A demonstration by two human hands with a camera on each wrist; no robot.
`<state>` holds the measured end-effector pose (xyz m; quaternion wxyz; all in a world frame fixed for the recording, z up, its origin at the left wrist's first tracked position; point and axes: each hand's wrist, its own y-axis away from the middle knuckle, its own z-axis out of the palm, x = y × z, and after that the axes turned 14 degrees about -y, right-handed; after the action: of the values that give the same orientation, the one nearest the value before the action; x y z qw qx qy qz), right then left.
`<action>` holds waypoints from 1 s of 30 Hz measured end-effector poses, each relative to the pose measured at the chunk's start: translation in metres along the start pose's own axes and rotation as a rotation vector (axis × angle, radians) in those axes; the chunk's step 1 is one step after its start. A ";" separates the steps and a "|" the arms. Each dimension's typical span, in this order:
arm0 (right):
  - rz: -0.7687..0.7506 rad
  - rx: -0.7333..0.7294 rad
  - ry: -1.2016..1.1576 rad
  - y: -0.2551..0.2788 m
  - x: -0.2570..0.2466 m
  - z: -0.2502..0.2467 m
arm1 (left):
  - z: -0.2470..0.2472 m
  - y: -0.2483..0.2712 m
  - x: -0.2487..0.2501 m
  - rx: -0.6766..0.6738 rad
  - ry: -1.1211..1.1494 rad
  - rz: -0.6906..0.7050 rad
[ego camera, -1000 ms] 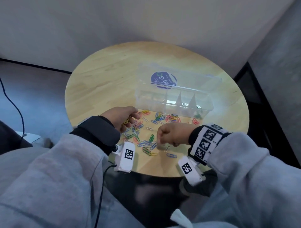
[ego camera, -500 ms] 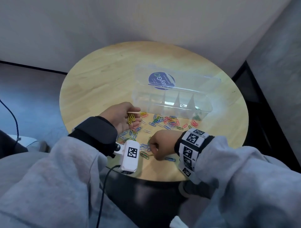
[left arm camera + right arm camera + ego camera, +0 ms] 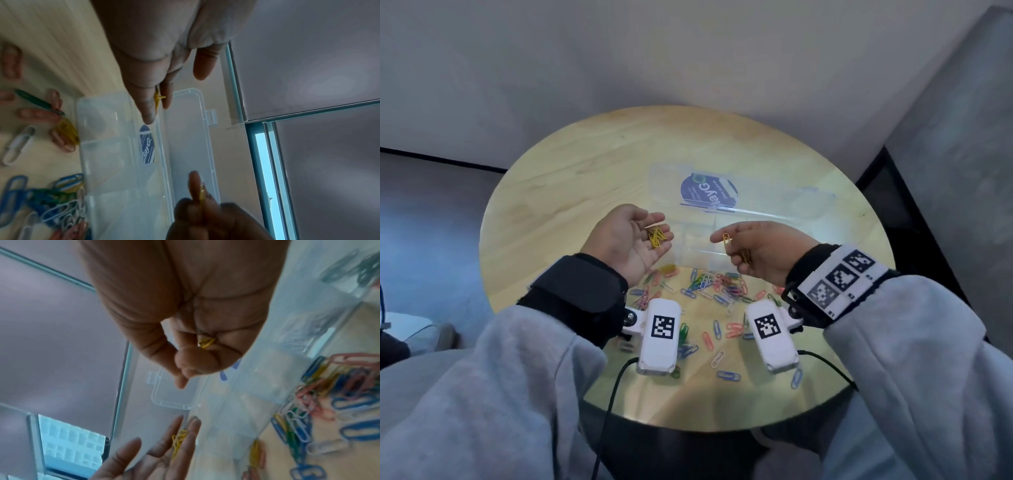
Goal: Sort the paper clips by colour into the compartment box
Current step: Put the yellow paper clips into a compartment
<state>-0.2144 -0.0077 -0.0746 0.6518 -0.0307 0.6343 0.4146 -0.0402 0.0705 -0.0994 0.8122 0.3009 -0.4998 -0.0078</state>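
Observation:
My left hand is held palm up over the left end of the clear compartment box, with its fingers relaxed. Several yellow paper clips lie loose on those fingers; they also show in the right wrist view as yellow clips. My right hand hovers just right of it, above the box. It pinches one yellow clip between thumb and forefinger. More yellow clips sit inside its curled fingers. A mixed pile of coloured clips lies on the table in front of the box.
The box lid lies open behind the box, with a blue sticker on it. Stray clips are scattered between my wrists, toward the near edge of the round wooden table. Walls stand behind and to the right.
Both hands have risen from the clip pile to above the box. My left hand turned palm up with its yellow clips. My right hand came up holding yellow clips.

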 end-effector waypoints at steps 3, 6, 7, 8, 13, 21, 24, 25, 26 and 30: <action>-0.003 0.061 -0.218 -0.006 -0.009 -0.002 | 0.009 -0.005 0.000 -0.065 0.029 0.000; -0.026 0.145 -0.409 -0.015 -0.016 -0.010 | 0.024 -0.008 0.000 -0.150 0.022 -0.019; -0.028 0.168 -0.433 -0.016 -0.017 -0.015 | 0.029 -0.009 -0.001 -0.172 0.023 -0.027; -0.025 0.186 -0.435 -0.018 -0.017 -0.020 | 0.034 -0.011 -0.003 -0.189 0.026 -0.037; 0.034 0.169 -0.406 -0.022 -0.014 -0.038 | 0.051 -0.018 -0.014 -0.229 0.038 -0.084; 0.052 0.067 -0.440 -0.026 -0.011 -0.040 | 0.071 -0.017 -0.015 -0.313 0.025 -0.021; 0.045 0.062 -0.422 -0.022 -0.010 -0.040 | 0.073 -0.013 -0.014 -0.307 0.041 0.013; 0.039 0.062 -0.417 -0.020 -0.009 -0.040 | 0.072 -0.013 -0.014 -0.309 0.037 0.022; 0.029 0.061 -0.408 -0.018 -0.009 -0.040 | 0.070 -0.012 -0.013 -0.310 0.029 0.031; -0.018 0.049 -0.270 -0.009 -0.005 -0.044 | 0.059 -0.014 -0.008 -0.242 -0.099 0.098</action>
<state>-0.2442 -0.0408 -0.0832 0.7354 0.0354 0.5506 0.3935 -0.0883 0.0335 -0.0936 0.8164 0.1751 -0.5486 -0.0432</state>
